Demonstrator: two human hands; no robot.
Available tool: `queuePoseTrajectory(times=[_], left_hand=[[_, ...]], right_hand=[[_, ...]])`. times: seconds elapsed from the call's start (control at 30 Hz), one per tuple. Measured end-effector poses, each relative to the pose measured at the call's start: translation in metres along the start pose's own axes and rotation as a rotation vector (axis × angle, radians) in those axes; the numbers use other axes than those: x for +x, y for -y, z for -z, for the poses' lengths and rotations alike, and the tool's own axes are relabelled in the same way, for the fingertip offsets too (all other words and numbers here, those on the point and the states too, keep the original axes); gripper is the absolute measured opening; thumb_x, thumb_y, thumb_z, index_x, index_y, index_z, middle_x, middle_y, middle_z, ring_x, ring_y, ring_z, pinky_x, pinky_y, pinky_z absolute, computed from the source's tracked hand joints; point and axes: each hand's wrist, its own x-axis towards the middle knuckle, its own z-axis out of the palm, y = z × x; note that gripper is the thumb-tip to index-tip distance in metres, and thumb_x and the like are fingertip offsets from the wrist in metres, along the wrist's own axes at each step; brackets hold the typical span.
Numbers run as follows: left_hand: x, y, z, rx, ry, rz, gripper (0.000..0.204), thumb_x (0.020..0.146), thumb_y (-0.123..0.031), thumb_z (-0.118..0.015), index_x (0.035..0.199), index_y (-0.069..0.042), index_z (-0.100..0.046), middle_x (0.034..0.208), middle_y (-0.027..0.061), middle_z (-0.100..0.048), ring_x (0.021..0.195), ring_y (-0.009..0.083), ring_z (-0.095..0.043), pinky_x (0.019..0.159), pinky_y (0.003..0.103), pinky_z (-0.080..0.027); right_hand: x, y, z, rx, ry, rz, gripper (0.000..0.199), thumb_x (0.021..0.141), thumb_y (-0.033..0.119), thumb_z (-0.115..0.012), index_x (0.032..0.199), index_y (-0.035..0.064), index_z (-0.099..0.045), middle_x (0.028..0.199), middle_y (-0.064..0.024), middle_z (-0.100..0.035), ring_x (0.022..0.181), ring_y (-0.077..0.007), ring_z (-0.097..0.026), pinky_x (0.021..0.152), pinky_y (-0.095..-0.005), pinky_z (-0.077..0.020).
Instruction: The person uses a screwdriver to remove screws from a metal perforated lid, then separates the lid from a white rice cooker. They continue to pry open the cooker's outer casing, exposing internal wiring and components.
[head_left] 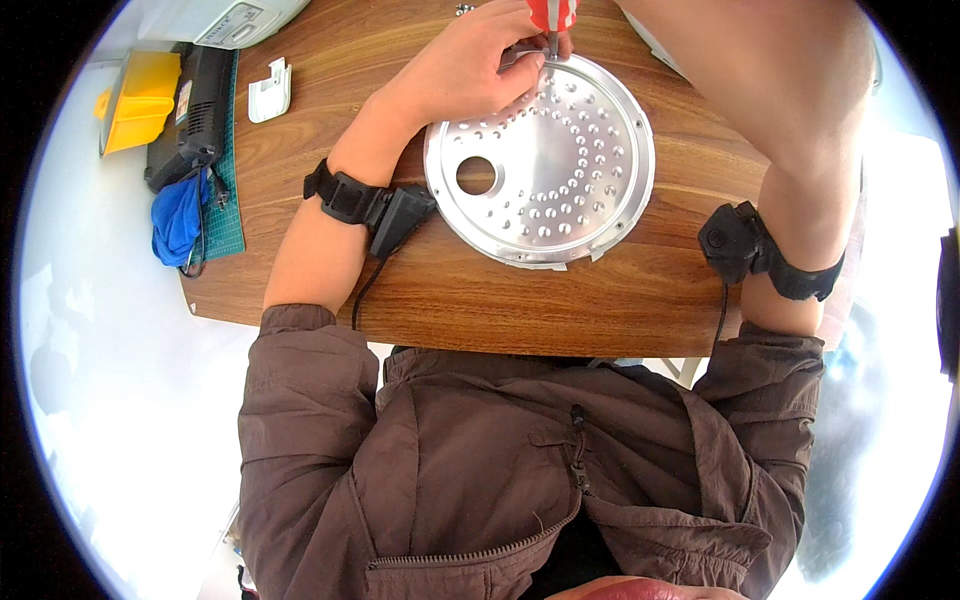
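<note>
Perforated metal disc (540, 165) lies flat on the wooden table (600, 300), near its middle, just ahead of the person's chest. Left hand (470, 70) rests on the disc's far rim, fingers pinched narrow around a small fitting there. A red-handled screwdriver (551, 20) stands upright with its tip at that same rim point. Right hand is out of the picture past the top edge — only the forearm shows, so its grip cannot be told. Judgement: work on the rim fastener is in hand, not finished — the tool is engaged. A white plastic clip (269, 92) lies apart at the left.
</note>
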Motion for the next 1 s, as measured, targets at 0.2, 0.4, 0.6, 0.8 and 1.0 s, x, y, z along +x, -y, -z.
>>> queuePoseTrajectory(times=[0.2,0.4,0.6,0.8,1.0], left_hand=[[0.002,-0.010,0.001,0.024,-0.048,0.015,0.019,0.085,0.001,-0.058,0.103,-0.001,-0.062,0.099,0.0141,-0.062,0.091,0.0299,-0.062,0.077,0.038,-0.050],[0.004,-0.013,0.002,0.020,-0.028,0.029,0.017,0.085,0.000,-0.058,0.101,-0.002,-0.062,0.098,0.0138,-0.060,0.091,0.0304,-0.061,0.077,0.039,-0.050],[0.001,-0.001,0.001,0.053,-0.033,-0.033,0.015,0.085,0.000,-0.058,0.100,-0.002,-0.061,0.099,0.0147,-0.059,0.092,0.0329,-0.060,0.077,0.041,-0.050],[0.001,-0.003,0.000,0.065,-0.053,-0.046,0.017,0.085,0.000,-0.059,0.102,-0.002,-0.061,0.099,0.0145,-0.060,0.091,0.0332,-0.061,0.078,0.041,-0.050],[0.002,-0.008,0.000,0.003,-0.068,0.000,0.019,0.084,0.002,-0.060,0.103,-0.002,-0.061,0.099,0.0139,-0.061,0.090,0.0324,-0.062,0.078,0.040,-0.051]], right_hand=[[-0.001,0.001,0.003,-0.006,-0.010,-0.015,0.018,0.090,0.008,-0.070,0.105,-0.0006,-0.070,0.091,-0.0059,-0.069,0.078,-0.0124,-0.064,0.066,-0.0265,-0.0492],[-0.002,0.000,0.002,-0.004,-0.011,-0.020,0.017,0.090,0.009,-0.070,0.104,0.0000,-0.069,0.091,-0.0056,-0.069,0.078,-0.0127,-0.064,0.066,-0.0267,-0.0490],[-0.002,0.000,-0.002,0.008,-0.014,-0.017,0.017,0.090,0.010,-0.070,0.103,0.0005,-0.069,0.090,-0.0054,-0.068,0.077,-0.0130,-0.064,0.065,-0.0269,-0.0489],[-0.001,0.000,-0.002,0.011,-0.022,-0.026,0.016,0.089,0.010,-0.070,0.102,0.0011,-0.069,0.090,-0.0052,-0.068,0.077,-0.0133,-0.064,0.065,-0.0272,-0.0487],[-0.001,0.000,-0.003,0.019,-0.027,-0.034,0.015,0.089,0.011,-0.070,0.101,0.0017,-0.069,0.089,-0.0049,-0.068,0.077,-0.0136,-0.064,0.064,-0.0274,-0.0486]])
